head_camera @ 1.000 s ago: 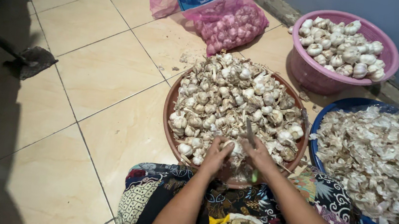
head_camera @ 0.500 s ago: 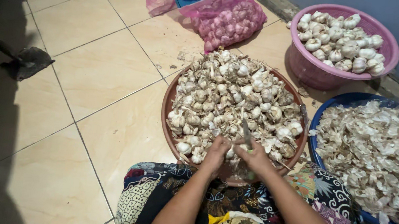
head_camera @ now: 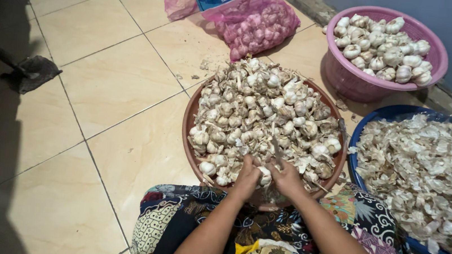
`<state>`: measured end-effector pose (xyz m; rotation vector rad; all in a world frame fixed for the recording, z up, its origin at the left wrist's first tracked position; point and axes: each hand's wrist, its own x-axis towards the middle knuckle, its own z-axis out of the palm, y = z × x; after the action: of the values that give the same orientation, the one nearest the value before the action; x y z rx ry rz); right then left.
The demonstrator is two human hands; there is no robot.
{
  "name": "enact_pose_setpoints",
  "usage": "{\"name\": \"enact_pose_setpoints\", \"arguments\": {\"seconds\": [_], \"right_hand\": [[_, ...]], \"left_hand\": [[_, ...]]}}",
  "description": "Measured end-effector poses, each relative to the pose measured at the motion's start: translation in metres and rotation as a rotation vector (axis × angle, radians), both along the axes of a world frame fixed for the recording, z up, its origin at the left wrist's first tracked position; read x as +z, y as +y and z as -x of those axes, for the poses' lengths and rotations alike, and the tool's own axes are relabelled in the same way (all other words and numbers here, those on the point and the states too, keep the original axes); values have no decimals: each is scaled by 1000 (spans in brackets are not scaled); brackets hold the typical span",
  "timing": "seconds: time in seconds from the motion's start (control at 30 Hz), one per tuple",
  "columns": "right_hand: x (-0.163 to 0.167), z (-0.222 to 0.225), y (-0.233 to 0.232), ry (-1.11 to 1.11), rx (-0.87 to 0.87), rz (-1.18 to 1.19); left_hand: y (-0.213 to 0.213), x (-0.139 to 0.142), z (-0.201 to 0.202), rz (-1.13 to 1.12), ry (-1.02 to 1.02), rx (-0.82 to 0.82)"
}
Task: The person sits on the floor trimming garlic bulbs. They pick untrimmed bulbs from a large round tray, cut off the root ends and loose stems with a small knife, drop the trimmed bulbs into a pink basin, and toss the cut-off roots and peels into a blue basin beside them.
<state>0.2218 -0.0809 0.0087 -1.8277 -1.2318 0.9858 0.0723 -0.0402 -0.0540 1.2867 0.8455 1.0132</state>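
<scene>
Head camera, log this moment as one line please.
left hand: holds garlic bulb | right hand: holds small knife | brown tray: heaped garlic | blue basin: skins

A pink basin (head_camera: 356, 82) of cleaned garlic stands near the wall, a pink mesh sack (head_camera: 249, 19) lies beside it, and a blue basin (head_camera: 392, 115) holds papery skins on tan floor tiles (head_camera: 100, 84).

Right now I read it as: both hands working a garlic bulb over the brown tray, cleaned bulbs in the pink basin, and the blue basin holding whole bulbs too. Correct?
Not quite. The head view shows the blue basin holding loose papery garlic skins, not whole bulbs. The rest stands: the left hand and right hand work a garlic bulb over the brown tray, and cleaned bulbs fill the pink basin.
</scene>
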Motion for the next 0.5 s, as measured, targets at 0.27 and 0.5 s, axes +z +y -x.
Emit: {"name": "enact_pose_setpoints", "arguments": {"seconds": [0.27,0.5], "right_hand": [[-6,-5,7,-508,45,-267],[20,-15,-2,87,-35,259]], "left_hand": [[-4,24,12,200,-217,-91],[-6,47,11,615,-351,-98]]}}
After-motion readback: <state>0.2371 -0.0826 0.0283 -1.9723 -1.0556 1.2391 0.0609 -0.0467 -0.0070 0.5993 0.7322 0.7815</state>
